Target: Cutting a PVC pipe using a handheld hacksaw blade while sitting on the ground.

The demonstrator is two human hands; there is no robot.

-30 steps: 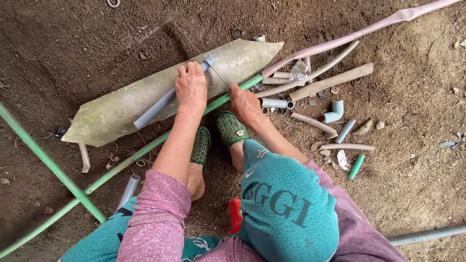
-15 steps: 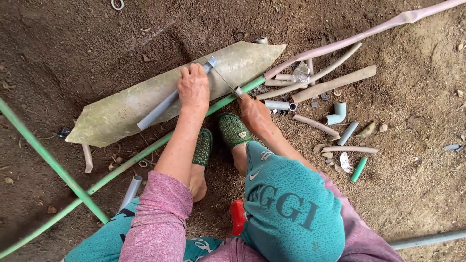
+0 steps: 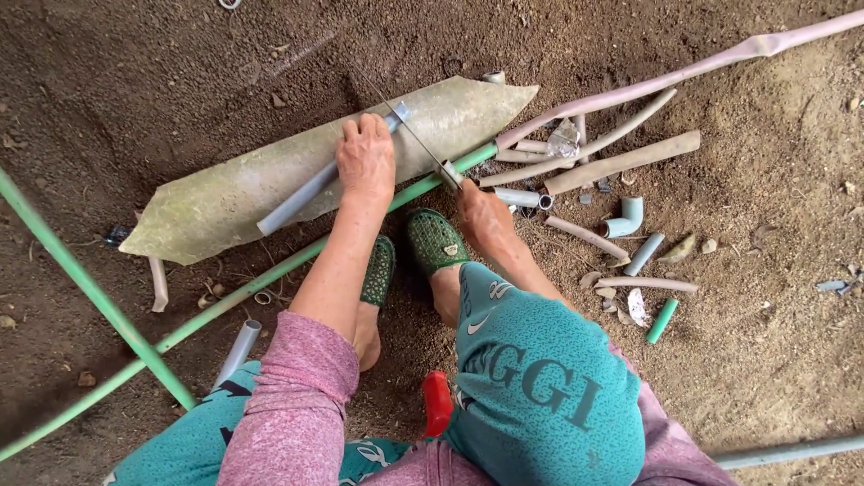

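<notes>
- Head view: left hand (image 3: 365,158) presses down on a grey pipe (image 3: 310,192), fingers wrapped over it; pipe lies on a curved pale sheet (image 3: 216,202) on the dirt ground (image 3: 162,81).
- Right hand (image 3: 483,214) clenched on handle of a thin saw (image 3: 409,137), blade crossing the pipe just beside left hand.
- Green pipe (image 3: 225,297) runs under the arms; pipe offcuts (image 3: 621,220) scattered on the right.

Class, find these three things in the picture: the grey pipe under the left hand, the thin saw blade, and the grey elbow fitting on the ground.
grey pipe (image 3: 297,200), head view, on its bare lower length.
saw blade (image 3: 416,139), head view, mid-blade.
elbow fitting (image 3: 627,217), head view, on its bend.
</notes>
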